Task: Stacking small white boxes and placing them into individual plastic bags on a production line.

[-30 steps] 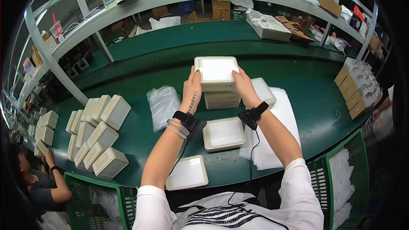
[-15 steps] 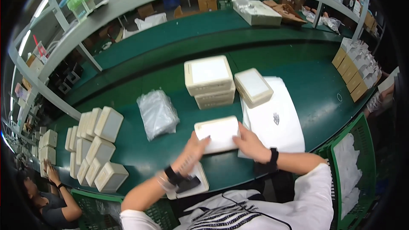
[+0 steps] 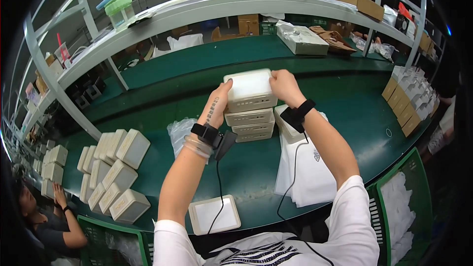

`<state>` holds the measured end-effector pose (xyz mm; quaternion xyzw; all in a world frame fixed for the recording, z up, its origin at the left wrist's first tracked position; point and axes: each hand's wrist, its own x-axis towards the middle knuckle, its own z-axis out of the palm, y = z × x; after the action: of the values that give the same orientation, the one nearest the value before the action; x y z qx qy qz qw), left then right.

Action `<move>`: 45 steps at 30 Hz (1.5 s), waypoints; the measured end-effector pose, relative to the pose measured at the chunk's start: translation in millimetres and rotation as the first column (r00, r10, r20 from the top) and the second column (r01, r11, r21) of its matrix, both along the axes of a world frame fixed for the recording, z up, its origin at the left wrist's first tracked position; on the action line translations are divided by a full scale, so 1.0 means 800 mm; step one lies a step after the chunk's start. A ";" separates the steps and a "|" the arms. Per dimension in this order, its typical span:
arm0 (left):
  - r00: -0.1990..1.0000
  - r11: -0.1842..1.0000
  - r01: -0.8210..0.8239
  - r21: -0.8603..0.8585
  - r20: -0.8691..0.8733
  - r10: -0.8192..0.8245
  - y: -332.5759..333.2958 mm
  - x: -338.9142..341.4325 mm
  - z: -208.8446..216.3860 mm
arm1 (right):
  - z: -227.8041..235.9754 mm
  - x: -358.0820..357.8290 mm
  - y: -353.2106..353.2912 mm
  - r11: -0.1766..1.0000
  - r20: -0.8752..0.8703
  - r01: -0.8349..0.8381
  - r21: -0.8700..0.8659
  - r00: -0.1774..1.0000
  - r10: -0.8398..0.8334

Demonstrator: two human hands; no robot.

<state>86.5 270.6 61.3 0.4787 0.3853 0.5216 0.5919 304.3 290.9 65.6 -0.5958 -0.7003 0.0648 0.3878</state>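
Plainly, a white-topped cream box (image 3: 251, 90).

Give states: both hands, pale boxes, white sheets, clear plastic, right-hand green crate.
Left hand: gripping top box's left side.
Right hand: closed on its right far corner.
Top box: white face up.
Lower boxes: stacked beneath it.
Near box: flat, white face up.
Left-hand boxes: on their sides, grouped.
White sheets: flat, overlapping.
Clear plastic: crumpled.
Green crate: open-topped, white material inside.
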 end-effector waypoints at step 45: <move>0.242 0.879 -0.477 0.022 -0.958 0.155 -0.097 -0.135 -0.151 | -0.141 0.034 -0.469 0.200 -0.251 -0.437 -0.877 0.772 0.584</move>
<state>-21.6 192.6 -59.3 0.5140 0.8124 0.1937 0.1955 331.4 -84.7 -47.4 -0.4416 -0.7292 0.5148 -0.0912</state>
